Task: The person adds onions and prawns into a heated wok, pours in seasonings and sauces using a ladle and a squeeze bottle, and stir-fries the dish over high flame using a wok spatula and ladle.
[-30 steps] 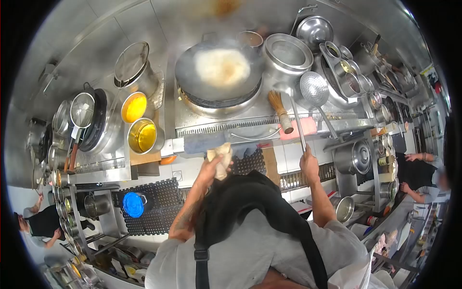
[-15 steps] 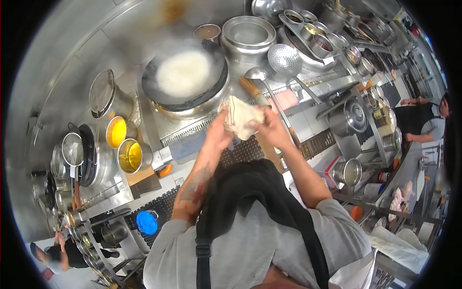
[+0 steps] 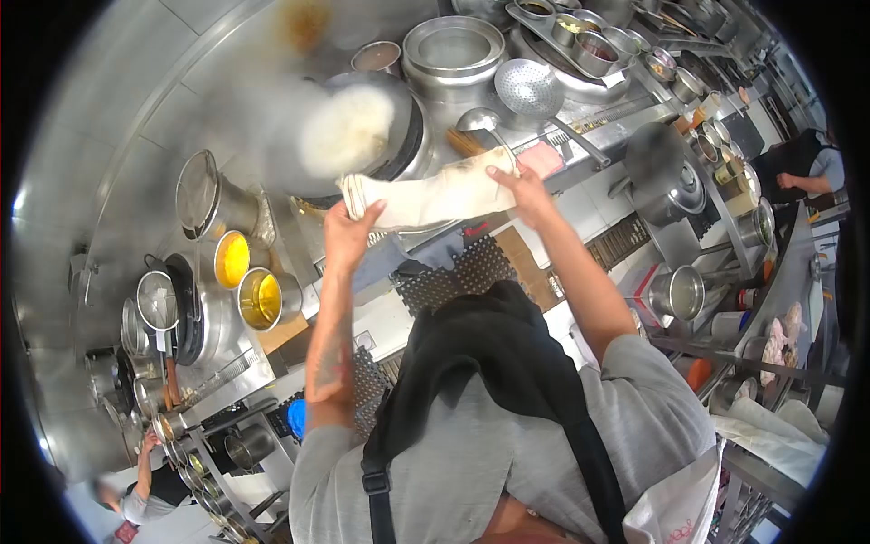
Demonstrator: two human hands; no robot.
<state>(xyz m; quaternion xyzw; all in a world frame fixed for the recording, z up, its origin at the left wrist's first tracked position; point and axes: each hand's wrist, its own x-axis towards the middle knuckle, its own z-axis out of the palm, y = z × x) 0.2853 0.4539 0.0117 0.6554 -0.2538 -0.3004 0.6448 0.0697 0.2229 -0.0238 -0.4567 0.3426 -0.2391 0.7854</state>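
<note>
Head: long folded cream cloth strip [image 3: 435, 196], stretched between fingers [image 3: 507, 179].

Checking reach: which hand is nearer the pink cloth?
Right. The right hand is close to the pink cloth; the left hand is farther, at the other end of the white cloth.

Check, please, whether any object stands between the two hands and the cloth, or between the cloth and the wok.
Nothing visible does. The left hand and right hand each grip an end of the cloth; its left part overlaps the near side of the wok in view, with no object showing between.
</note>
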